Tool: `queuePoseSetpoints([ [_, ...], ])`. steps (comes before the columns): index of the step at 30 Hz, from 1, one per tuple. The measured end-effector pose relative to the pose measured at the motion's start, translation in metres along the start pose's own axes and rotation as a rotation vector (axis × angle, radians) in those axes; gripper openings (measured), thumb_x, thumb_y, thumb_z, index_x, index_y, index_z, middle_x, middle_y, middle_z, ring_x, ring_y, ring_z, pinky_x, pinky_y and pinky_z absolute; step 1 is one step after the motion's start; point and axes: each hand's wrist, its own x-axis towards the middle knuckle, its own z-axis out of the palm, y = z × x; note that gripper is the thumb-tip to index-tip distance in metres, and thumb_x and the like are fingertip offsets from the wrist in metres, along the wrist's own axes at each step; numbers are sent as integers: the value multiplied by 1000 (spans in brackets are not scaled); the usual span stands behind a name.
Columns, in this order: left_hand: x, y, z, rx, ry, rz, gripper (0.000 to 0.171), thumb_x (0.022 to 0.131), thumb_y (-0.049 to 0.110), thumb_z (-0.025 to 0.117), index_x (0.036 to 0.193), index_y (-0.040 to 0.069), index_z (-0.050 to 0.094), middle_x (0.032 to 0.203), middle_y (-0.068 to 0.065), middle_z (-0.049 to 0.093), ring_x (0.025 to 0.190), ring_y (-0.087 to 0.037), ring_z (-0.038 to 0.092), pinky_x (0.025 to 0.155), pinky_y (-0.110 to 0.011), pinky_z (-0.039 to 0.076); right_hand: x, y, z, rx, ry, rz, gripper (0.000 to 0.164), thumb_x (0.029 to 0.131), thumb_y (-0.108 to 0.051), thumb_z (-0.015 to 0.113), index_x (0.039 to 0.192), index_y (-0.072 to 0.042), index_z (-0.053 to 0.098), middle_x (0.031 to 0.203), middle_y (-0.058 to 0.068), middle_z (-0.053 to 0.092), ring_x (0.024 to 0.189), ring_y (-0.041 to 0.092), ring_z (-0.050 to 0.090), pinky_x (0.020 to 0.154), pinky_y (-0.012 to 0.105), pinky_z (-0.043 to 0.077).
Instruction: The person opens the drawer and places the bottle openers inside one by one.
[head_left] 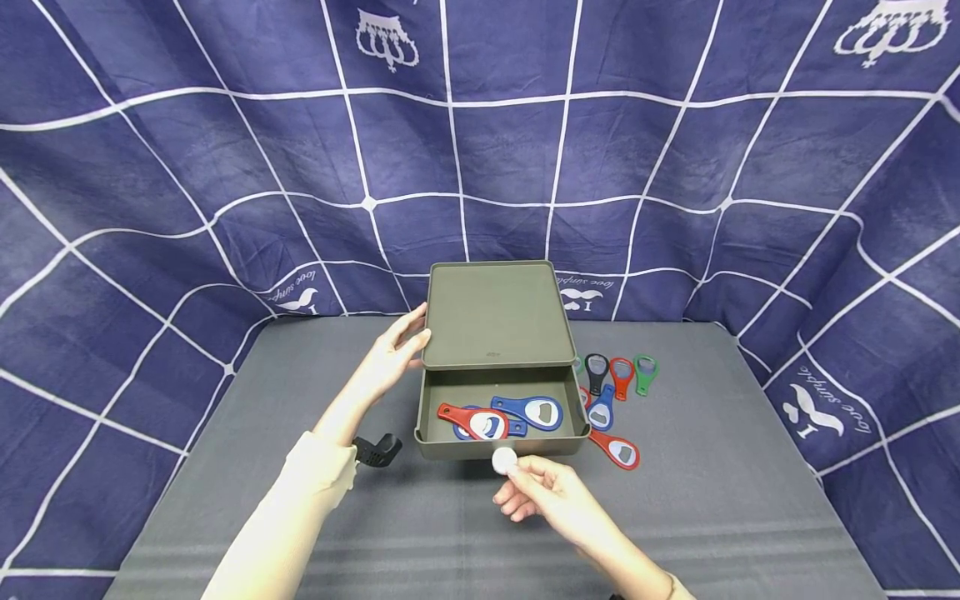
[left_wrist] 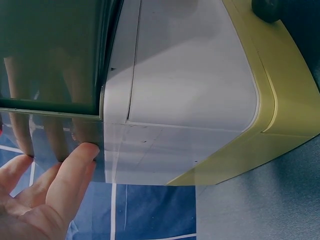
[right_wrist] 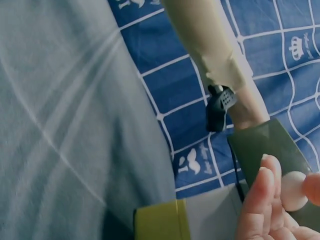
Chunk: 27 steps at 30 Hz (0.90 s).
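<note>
An olive-green drawer unit [head_left: 498, 312] stands on the table, and its top drawer [head_left: 450, 451] is pulled out toward me. Inside lie a red bottle opener [head_left: 465, 417] and blue bottle openers [head_left: 517, 407], partly overlapping. At the drawer's front, my right hand [head_left: 546, 493] pinches a round white knob [head_left: 504, 460] between thumb and finger. My left hand [head_left: 392, 354] rests against the unit's left side with its fingers extended. The left wrist view shows these fingers on the glossy green side, with a white tier [left_wrist: 190, 65] and a yellow tier [left_wrist: 295, 95] beside it.
Several bottle openers lie right of the unit, among them a black one [head_left: 597, 372], a green one [head_left: 646, 373] and a red one [head_left: 621, 451]. Some are partly hidden by the drawer. A blue checked cloth [head_left: 502, 150] hangs behind the grey table [head_left: 720, 500].
</note>
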Motion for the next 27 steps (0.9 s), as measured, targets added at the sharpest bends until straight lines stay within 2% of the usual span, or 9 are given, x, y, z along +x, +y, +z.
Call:
queuePoseSetpoints([
  [4,1,-2,-1,-13,-3,-1,57,105,15,44,157,9,23,160,-23,25,143,-42,34,107,-61,41,1,-2,3,125,1,44,25,102,-20,53,110,2,59,85,-4,70,75,4,65,71,18,57],
  [8,2,-3,-1,-11,-4,-1,57,105,15,44,157,8,22,160,-23,24,144,-41,32,107,-61,41,2,-5,4,200,10,75,20,101,-20,55,108,-2,59,85,-6,70,76,4,65,73,18,57],
  [11,2,-3,-1,-1,-5,0,58,105,14,44,157,8,21,160,-23,24,146,-41,29,107,-61,40,3,-8,6,210,21,83,21,101,-20,56,108,-1,59,85,-5,70,76,4,64,73,18,57],
  [19,1,-1,-1,-19,-10,-10,57,105,15,44,157,10,23,161,-22,24,144,-41,33,107,-60,41,10,-11,5,214,73,105,19,100,-20,58,105,-1,60,84,-5,69,75,4,64,72,17,57],
  [27,0,0,-1,-24,-13,-21,57,105,16,44,157,11,22,161,-22,24,143,-41,33,108,-60,40,25,-14,-1,191,129,114,28,101,-21,56,109,6,60,83,-5,68,75,4,63,72,17,56],
])
